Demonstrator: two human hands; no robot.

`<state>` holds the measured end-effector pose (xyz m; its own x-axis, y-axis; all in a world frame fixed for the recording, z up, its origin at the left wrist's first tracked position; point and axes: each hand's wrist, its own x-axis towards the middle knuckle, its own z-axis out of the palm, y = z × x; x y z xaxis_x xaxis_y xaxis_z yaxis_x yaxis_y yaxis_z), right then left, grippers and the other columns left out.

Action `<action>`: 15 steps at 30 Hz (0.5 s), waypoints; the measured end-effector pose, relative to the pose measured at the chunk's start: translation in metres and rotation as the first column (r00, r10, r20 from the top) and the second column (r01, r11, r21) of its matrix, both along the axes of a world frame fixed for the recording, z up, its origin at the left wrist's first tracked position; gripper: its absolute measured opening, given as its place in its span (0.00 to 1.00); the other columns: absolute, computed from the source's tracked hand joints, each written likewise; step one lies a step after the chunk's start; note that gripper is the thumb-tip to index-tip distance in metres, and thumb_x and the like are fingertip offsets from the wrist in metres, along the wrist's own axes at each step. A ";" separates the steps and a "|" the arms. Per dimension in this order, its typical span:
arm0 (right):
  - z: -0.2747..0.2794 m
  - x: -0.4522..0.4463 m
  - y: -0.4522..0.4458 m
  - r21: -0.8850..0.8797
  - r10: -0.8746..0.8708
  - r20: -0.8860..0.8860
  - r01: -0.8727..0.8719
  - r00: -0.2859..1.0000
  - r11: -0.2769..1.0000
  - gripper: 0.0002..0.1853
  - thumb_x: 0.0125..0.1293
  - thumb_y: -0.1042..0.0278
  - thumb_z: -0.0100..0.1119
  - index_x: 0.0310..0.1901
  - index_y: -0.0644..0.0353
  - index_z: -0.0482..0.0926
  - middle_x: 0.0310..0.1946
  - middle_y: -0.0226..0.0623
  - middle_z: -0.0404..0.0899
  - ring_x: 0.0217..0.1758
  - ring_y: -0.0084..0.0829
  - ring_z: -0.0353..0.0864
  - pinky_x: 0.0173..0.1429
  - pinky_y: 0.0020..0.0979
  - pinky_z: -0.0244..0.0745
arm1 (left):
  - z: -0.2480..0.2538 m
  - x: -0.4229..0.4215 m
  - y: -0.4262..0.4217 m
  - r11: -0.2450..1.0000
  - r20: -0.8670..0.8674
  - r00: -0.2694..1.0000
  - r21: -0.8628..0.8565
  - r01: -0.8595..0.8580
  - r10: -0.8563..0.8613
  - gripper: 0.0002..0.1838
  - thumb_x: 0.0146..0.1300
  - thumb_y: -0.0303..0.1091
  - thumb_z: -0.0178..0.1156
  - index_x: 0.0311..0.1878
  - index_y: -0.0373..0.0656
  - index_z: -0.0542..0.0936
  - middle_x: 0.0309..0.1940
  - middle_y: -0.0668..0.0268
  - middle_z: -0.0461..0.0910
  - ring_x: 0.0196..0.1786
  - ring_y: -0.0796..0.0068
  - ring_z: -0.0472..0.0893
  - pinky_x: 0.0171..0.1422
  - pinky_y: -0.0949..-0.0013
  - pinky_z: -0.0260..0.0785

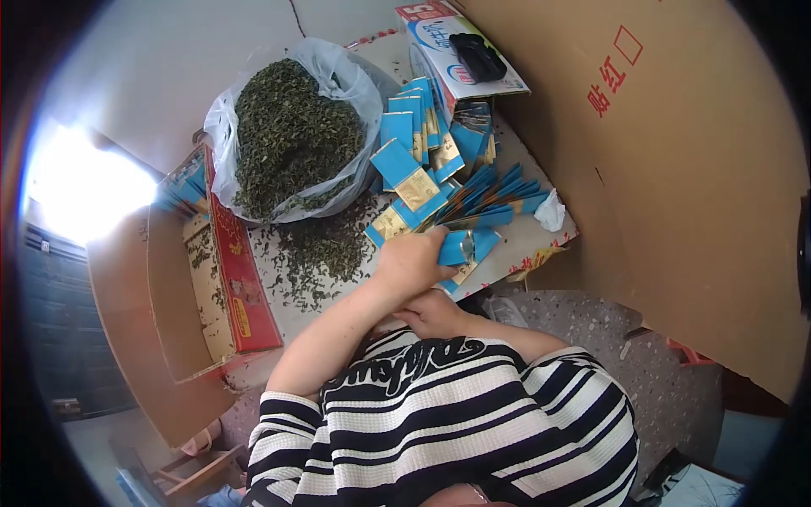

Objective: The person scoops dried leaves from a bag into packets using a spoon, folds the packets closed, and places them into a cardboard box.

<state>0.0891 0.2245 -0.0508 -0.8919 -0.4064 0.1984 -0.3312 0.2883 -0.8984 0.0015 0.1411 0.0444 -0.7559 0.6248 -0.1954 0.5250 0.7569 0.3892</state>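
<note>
My left hand point(411, 260) is closed around a small blue packet point(454, 248), whose end shows a silvery spot. My right hand point(437, 313) lies just below it, close to my body, with its fingers curled and partly hidden under my left wrist; whatever they hold does not show. Ahead of my left hand, many flat blue-and-gold packets point(416, 188) lie spread and overlapping on the table. A clear plastic bag point(355, 80) stands to the left of them, heaped with dried green leaves point(296, 139). Loose leaves point(325, 253) are scattered in front of the bag.
At the left stands an open cardboard box with a red side point(245, 287), holding some blue packets point(187, 188) and leaf bits. A white carton point(439, 51) bears a black object point(478, 57) at the back. Crumpled tissue point(551, 211) lies at the table's right corner. A large cardboard sheet point(676, 169) rises on the right.
</note>
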 end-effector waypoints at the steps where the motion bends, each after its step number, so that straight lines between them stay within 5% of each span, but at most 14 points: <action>1: 0.003 0.000 0.002 0.000 0.006 0.000 -0.006 1.000 1.000 0.08 0.60 0.69 0.60 0.39 0.58 0.84 0.37 0.41 0.83 0.45 0.44 0.82 0.53 0.42 0.75 | 0.001 -0.002 -0.004 0.999 0.024 0.999 0.029 -0.040 0.040 0.36 0.46 0.55 0.72 0.58 0.48 0.75 0.32 0.54 0.84 0.37 0.54 0.84 0.41 0.56 0.76; 3: 0.009 0.000 0.005 -0.022 -0.082 -0.124 0.080 0.989 0.997 0.06 0.59 0.71 0.61 0.37 0.60 0.84 0.33 0.41 0.83 0.40 0.42 0.83 0.47 0.39 0.77 | 0.001 -0.003 -0.014 0.996 0.037 0.997 0.050 -0.070 0.069 0.38 0.45 0.55 0.72 0.59 0.48 0.75 0.34 0.54 0.84 0.39 0.54 0.84 0.42 0.57 0.76; 10: 0.035 -0.004 0.040 0.002 -0.072 -0.084 0.073 0.994 0.997 0.04 0.57 0.75 0.62 0.35 0.61 0.83 0.31 0.44 0.82 0.36 0.43 0.83 0.41 0.37 0.77 | 0.007 -0.003 -0.059 0.913 0.145 0.963 0.311 -0.263 0.228 0.38 0.41 0.51 0.77 0.56 0.42 0.79 0.27 0.59 0.80 0.32 0.63 0.81 0.39 0.65 0.72; 12: 0.041 -0.012 0.052 0.068 -0.061 -0.045 0.064 0.997 0.996 0.04 0.58 0.78 0.62 0.35 0.64 0.82 0.31 0.41 0.82 0.34 0.38 0.83 0.39 0.32 0.76 | 0.004 -0.003 -0.071 0.882 0.130 0.956 0.369 -0.292 0.262 0.38 0.39 0.47 0.79 0.55 0.39 0.79 0.30 0.61 0.76 0.33 0.68 0.77 0.38 0.67 0.70; 15: 0.043 -0.022 0.062 0.076 -0.081 -0.021 0.083 0.996 0.994 0.04 0.57 0.78 0.62 0.35 0.64 0.83 0.30 0.41 0.83 0.33 0.35 0.83 0.38 0.30 0.76 | 0.003 0.000 -0.094 0.835 0.108 0.953 0.461 -0.301 0.284 0.37 0.39 0.42 0.80 0.54 0.36 0.78 0.47 0.59 0.73 0.44 0.66 0.77 0.44 0.67 0.71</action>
